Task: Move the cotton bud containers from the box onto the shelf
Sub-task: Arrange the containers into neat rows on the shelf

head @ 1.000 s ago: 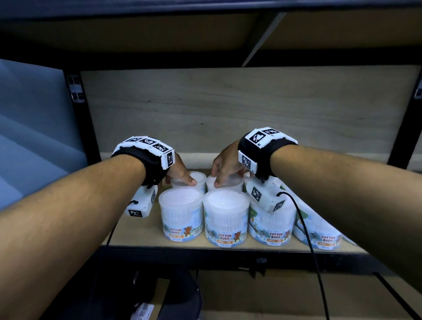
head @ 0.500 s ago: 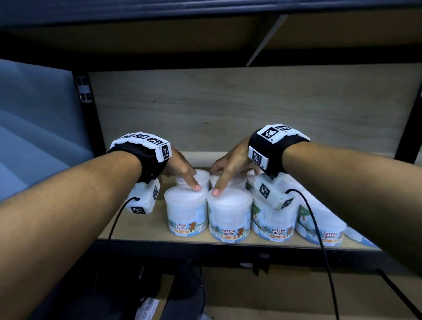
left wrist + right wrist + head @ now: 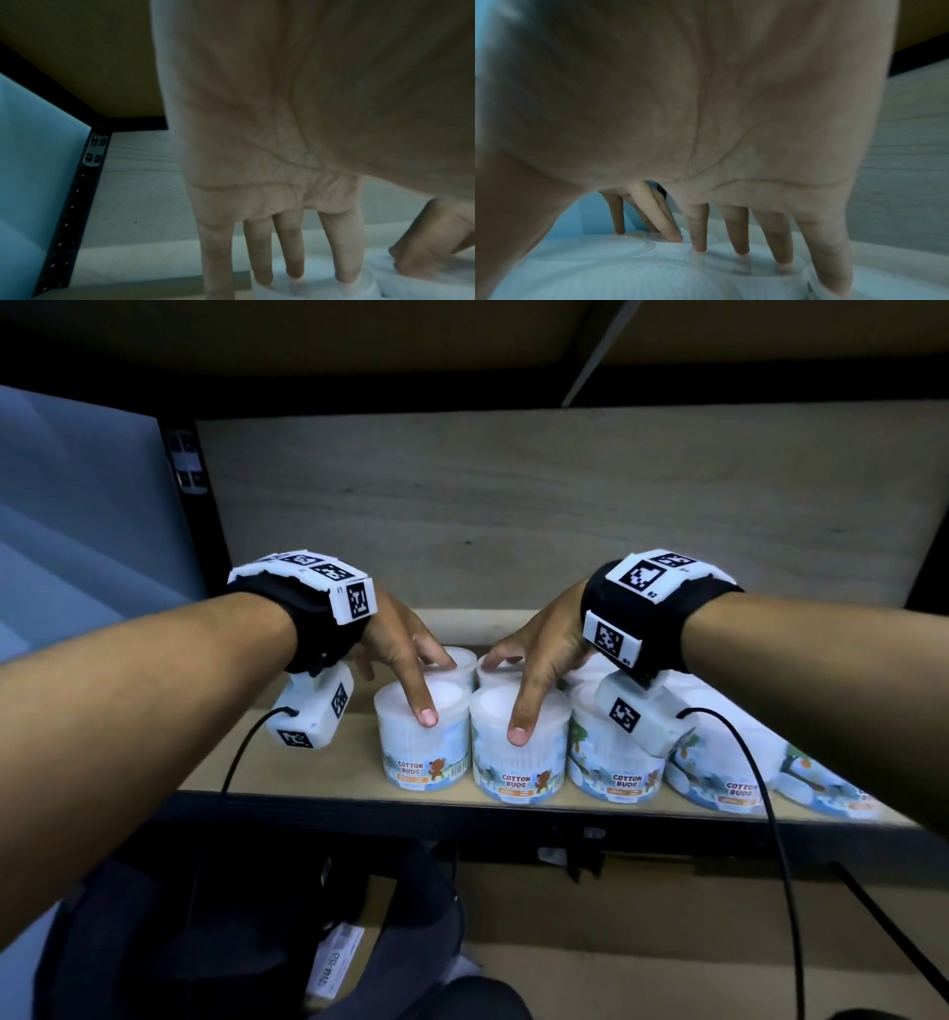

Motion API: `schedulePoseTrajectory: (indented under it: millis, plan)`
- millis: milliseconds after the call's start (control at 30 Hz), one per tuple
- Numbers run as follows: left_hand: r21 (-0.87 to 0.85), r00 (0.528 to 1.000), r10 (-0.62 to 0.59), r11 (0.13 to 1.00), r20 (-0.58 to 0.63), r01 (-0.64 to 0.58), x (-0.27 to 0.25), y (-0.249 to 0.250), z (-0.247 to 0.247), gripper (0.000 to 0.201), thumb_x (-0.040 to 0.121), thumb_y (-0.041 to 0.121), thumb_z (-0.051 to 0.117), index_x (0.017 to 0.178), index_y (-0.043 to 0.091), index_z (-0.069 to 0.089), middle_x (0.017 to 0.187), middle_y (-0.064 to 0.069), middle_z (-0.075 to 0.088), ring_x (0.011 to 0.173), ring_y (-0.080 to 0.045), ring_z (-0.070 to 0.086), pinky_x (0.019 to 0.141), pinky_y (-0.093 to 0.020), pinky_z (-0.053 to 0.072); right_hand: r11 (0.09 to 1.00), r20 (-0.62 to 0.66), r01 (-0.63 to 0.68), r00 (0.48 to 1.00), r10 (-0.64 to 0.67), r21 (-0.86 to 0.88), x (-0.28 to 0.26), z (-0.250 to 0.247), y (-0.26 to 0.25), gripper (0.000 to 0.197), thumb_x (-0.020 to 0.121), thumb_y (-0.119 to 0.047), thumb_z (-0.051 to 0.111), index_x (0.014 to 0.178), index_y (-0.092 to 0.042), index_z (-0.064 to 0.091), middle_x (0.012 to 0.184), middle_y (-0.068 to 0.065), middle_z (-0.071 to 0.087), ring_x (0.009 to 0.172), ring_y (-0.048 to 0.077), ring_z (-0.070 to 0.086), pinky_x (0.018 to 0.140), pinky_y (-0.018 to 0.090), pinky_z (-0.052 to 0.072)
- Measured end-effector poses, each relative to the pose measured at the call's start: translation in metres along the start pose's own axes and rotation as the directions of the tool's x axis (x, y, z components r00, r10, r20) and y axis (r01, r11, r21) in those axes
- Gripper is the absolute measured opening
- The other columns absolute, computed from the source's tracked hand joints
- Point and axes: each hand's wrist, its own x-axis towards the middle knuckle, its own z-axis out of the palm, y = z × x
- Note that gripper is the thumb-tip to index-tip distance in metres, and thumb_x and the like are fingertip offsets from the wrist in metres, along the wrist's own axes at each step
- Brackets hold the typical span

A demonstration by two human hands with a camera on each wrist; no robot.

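Several white cotton bud containers stand on the wooden shelf in two rows. My left hand lies flat, thumb on the lid of the front left container, fingers touching the lid of a back-row container. My right hand mirrors it, thumb on the second front container and fingers on another back-row container. In the left wrist view straight fingers touch a lid. The right wrist view shows fingers resting on a lid. The box is not visible.
More containers run to the right along the shelf's front edge. A black upright post stands at the left, a wood back panel behind, another shelf overhead. Bare shelf lies left of the containers. A dark bag sits below.
Both hands have loosened from the back-row lids and drawn back a little. Their thumbs now stretch over the lids of the two front containers.
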Motion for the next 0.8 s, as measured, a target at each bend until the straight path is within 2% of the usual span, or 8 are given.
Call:
schedulePoseTrajectory:
  millis: [100, 233, 400, 533, 633, 800]
  plan:
    - [-0.007, 1.0, 0.001, 1.0, -0.004, -0.001, -0.001, 0.001, 0.0, 0.067, 0.063, 0.038, 0.091, 0.123, 0.046, 0.063, 0.122, 0.022, 0.059, 0.128, -0.016, 0.047, 0.111, -0.047, 0.037, 1.0, -0.03, -0.005, 1.0, 0.004, -0.027, 0.0, -0.001, -0.001, 0.109, 0.067, -0.053, 0.083, 0.154, -0.038, 0.02, 0.162, -0.006, 0.02, 0.148, 0.021, 0.022, 0.11, 0.037, 0.035]
    - [-0.026, 1.0, 0.002, 1.0, -0.02, -0.003, -0.001, 0.001, 0.002, 0.063, 0.065, 0.035, 0.089, 0.121, 0.047, 0.064, 0.121, 0.021, 0.061, 0.127, -0.017, 0.048, 0.111, -0.046, 0.038, 0.999, -0.059, -0.008, 0.998, 0.005, -0.05, 0.001, -0.002, 0.0, 0.105, 0.071, -0.052, 0.081, 0.155, -0.033, 0.021, 0.161, -0.007, 0.024, 0.147, 0.019, 0.025, 0.1, 0.03, 0.034]
    - [-0.036, 1.0, 0.004, 0.999, -0.027, -0.005, 0.002, -0.002, 0.001, 0.067, 0.066, 0.036, 0.089, 0.125, 0.048, 0.061, 0.121, 0.021, 0.058, 0.127, -0.016, 0.046, 0.111, -0.046, 0.038, 0.998, -0.079, -0.019, 0.997, 0.014, -0.059, 0.004, -0.003, 0.0, 0.105, 0.071, -0.054, 0.081, 0.155, -0.033, 0.022, 0.16, -0.007, 0.025, 0.145, 0.019, 0.028, 0.097, 0.028, 0.036]
    - [-0.035, 1.0, 0.005, 0.999, -0.017, -0.006, 0.004, -0.003, 0.001, 0.072, 0.058, 0.043, 0.092, 0.122, 0.051, 0.062, 0.125, 0.02, 0.058, 0.128, -0.017, 0.046, 0.109, -0.044, 0.04, 0.999, -0.064, -0.009, 0.998, 0.007, -0.033, 0.006, -0.002, 0.001, 0.105, 0.071, -0.051, 0.082, 0.155, -0.033, 0.021, 0.16, -0.006, 0.025, 0.145, 0.02, 0.029, 0.104, 0.032, 0.038]
    - [-0.022, 1.0, -0.01, 1.0, -0.021, 0.01, 0.004, -0.002, 0.002, 0.074, 0.059, 0.044, 0.091, 0.126, 0.05, 0.059, 0.128, 0.018, 0.056, 0.129, -0.017, 0.044, 0.109, -0.044, 0.041, 1.0, -0.056, 0.0, 0.998, -0.001, -0.018, 0.005, -0.001, 0.0, 0.105, 0.071, -0.05, 0.082, 0.155, -0.034, 0.021, 0.16, -0.005, 0.025, 0.144, 0.021, 0.03, 0.106, 0.034, 0.039]
    - [0.028, 0.99, -0.021, 0.999, -0.142, 0.025, -0.002, 0.015, 0.01, 0.082, 0.07, 0.057, 0.078, 0.143, 0.047, 0.043, 0.152, 0.012, 0.036, 0.139, -0.017, 0.034, 0.112, -0.039, 0.037, 0.997, -0.131, 0.049, 0.99, -0.057, -0.066, -0.01, 0.001, 0.004, 0.106, 0.066, -0.063, 0.079, 0.153, -0.04, 0.023, 0.157, -0.012, 0.031, 0.144, 0.015, 0.029, 0.114, 0.034, 0.029]
